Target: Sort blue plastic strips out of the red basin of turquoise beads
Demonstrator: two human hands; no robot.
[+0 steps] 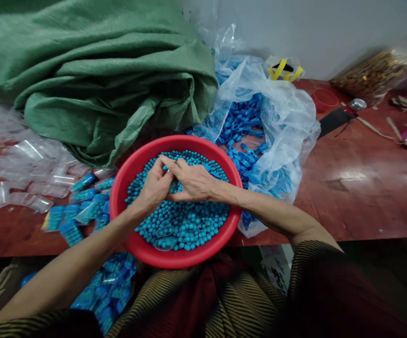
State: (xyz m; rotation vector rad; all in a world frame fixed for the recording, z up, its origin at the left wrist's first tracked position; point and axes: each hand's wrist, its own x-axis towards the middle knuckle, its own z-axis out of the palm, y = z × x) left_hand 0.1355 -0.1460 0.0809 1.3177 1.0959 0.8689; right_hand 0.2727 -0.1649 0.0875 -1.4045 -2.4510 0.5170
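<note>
A red basin (pixel 119 183) full of small turquoise beads (pixel 189 230) stands at the table's front edge. Over the beads, my left hand (pixel 151 187) and my right hand (pixel 194 182) meet, fingertips together. Both are closed around what looks like a small clear plastic container, mostly hidden by the fingers; only a glint and some blue show between them. Clear empty containers (pixel 165 231) lie on the beads near the front of the basin. Behind my right hand, something blue (pixel 212 171) sits in the basin, partly covered.
Left of the basin lie clear containers (pixel 48 189) and filled, blue-capped ones (pixel 83 195); more filled ones (pixel 108 286) are below the table edge. A green sheet (pixel 119 61) bulges behind. To the right, a plastic bag (pixel 287 117) spills blue caps (pixel 241 117).
</note>
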